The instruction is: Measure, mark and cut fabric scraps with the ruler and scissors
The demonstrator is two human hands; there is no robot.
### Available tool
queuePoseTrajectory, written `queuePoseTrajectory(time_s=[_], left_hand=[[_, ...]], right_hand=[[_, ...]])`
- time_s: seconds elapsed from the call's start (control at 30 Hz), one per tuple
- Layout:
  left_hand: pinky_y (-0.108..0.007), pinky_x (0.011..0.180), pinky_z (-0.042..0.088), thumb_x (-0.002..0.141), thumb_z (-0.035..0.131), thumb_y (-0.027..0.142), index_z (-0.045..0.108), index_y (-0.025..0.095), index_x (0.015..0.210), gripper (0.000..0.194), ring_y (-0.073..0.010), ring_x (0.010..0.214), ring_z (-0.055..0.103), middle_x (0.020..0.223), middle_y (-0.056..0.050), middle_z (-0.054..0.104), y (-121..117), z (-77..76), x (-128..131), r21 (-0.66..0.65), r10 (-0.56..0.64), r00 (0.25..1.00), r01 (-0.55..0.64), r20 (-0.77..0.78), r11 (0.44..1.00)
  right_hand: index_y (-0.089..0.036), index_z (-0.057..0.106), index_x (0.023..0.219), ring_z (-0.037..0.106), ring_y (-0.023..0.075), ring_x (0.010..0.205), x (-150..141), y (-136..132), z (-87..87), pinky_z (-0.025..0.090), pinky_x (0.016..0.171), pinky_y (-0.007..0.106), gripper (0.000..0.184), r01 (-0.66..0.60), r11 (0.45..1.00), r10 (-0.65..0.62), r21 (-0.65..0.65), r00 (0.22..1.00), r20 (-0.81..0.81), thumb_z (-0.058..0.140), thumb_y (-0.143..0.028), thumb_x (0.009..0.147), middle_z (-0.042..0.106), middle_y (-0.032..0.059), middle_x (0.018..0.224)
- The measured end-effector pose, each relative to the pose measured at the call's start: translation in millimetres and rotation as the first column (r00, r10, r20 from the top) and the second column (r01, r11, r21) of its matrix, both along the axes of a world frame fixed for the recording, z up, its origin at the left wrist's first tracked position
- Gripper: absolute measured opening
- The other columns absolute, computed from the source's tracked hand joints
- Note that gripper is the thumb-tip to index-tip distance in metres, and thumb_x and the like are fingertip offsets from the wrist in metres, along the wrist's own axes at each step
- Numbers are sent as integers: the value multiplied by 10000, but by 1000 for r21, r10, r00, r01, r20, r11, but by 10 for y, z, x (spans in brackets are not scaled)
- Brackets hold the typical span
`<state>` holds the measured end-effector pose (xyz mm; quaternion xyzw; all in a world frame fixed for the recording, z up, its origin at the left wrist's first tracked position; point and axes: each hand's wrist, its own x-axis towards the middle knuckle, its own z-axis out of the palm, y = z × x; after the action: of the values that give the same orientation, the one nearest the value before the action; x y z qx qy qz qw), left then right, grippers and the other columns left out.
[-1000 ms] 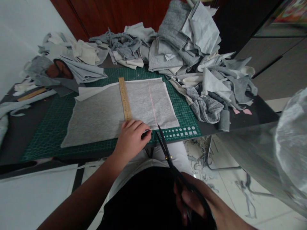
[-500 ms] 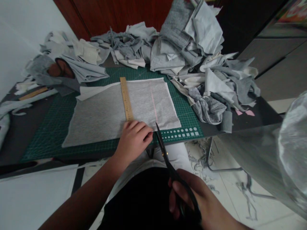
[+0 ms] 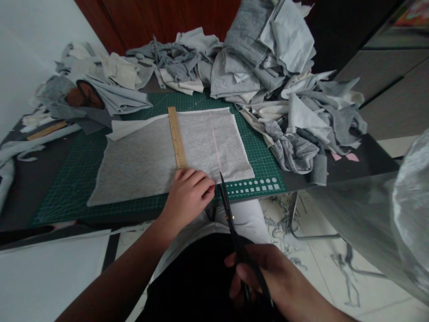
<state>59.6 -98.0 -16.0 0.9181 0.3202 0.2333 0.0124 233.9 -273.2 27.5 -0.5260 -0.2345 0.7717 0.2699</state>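
A piece of grey fabric [image 3: 144, 156] with a pale edge lies on the green cutting mat [image 3: 69, 190]. A pink line runs across its right part, from the far edge to the near edge. My left hand [image 3: 187, 190] is closed on the near edge of the fabric, left of that line and at the lower end of a wooden ruler [image 3: 177, 136] lying on the cloth. My right hand [image 3: 264, 273] grips black scissors [image 3: 231, 219] by the handles. Their tip is at the fabric's near edge, by the end of the pink line.
Heaps of grey and white fabric scraps [image 3: 248, 49] line the back of the table, with more on the right [image 3: 301, 129] and left. Translucent plastic [image 3: 410, 201] bulges at the far right. A white board [image 3: 53, 273] lies at the lower left. Scraps litter the floor.
My right hand has shifted slightly left and the scissors stand a little more upright, tip still at the fabric's near edge. My left hand, the ruler and the cloth keep their places.
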Motion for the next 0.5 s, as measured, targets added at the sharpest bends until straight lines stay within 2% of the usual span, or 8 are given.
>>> queuePoseTrajectory(time_s=[0.13,0.27,0.5], left_hand=[[-415,822,395,910,692,179,691,224,845,79,-231,865,584,840,0,709,0,4,-1,4,3,1000,-3,2,1000],[-411,817,394,908,692,174,692,223,840,84,-231,857,584,835,-1,708,-2,3,-2,6,3,1000,-3,0,1000],[-415,829,398,913,684,173,687,220,835,91,-231,864,590,844,-3,711,-3,-6,-5,6,0,1000,0,2,1000]], right_hand=[[-104,665,895,646,113,617,36,24,-23,444,566,187,707,-14,1000,14,-4,999,-35,771,-767,674,720,86,760],[-118,618,801,619,114,536,45,6,-135,424,498,181,603,-10,1000,11,9,998,-67,828,-667,667,689,64,649],[-123,613,785,607,108,503,18,-23,-245,414,468,167,537,-12,1000,12,23,999,-35,854,-588,666,676,51,617]])
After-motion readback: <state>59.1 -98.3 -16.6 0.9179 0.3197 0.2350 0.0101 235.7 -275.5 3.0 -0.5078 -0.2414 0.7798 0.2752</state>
